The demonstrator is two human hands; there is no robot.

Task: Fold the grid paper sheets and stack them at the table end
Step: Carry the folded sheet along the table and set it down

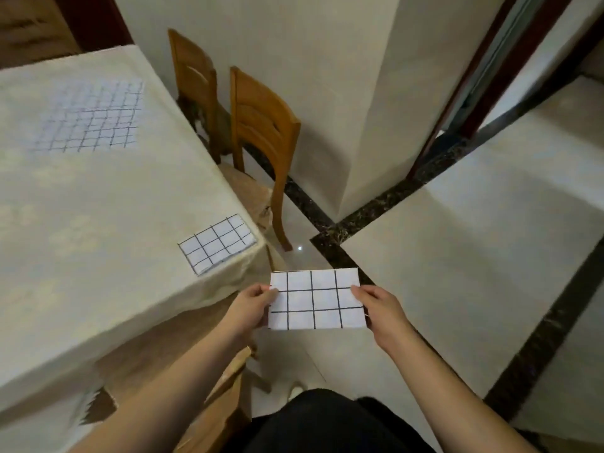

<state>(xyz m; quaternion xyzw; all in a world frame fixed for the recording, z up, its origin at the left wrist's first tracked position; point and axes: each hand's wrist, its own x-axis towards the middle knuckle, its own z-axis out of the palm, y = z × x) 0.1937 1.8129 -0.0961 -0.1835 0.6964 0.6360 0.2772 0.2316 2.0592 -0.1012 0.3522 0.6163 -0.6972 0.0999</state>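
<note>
Your left hand (250, 305) and right hand (380, 307) pinch a folded sheet (315, 300) off the table (81, 207), beyond its corner.

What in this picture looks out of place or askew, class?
Little stands out. The folded sheet on the table lies at the corner, skewed to the table's edges. The unfolded sheet lies flat further along. The held folded sheet, between left hand and right hand, hangs over the floor.

Soft, even indoor light — wide-angle bending at edges, far grid sheet (90, 117) blurred.
</note>
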